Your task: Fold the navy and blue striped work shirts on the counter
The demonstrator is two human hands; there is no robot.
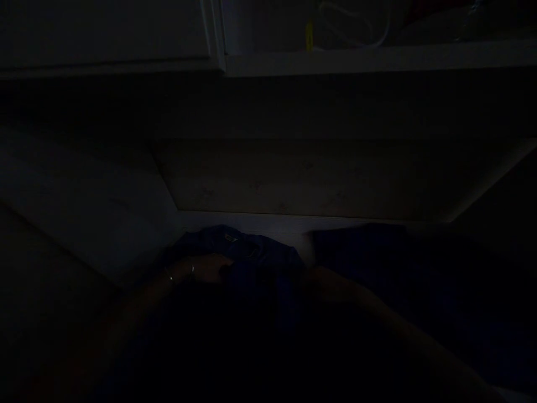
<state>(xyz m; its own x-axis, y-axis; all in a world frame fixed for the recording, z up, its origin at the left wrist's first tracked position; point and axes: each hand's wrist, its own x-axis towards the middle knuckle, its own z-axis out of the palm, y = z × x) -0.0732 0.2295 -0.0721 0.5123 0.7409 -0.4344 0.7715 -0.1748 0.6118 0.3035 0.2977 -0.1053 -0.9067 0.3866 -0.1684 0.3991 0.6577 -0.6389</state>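
Forearms (398, 327) lead to left hand (212, 267) and right hand (325, 280), blue cloth (251, 280) between their fingers; pinched, I cannot tell. Cloth-handling seems underway, likely needing steady fingers next.

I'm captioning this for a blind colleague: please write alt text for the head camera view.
A person's left hand and right hand are at dark blue cloth in a very dark space, their grip lost in shadow. Higher up, a white cord shows above a pale shelf edge.
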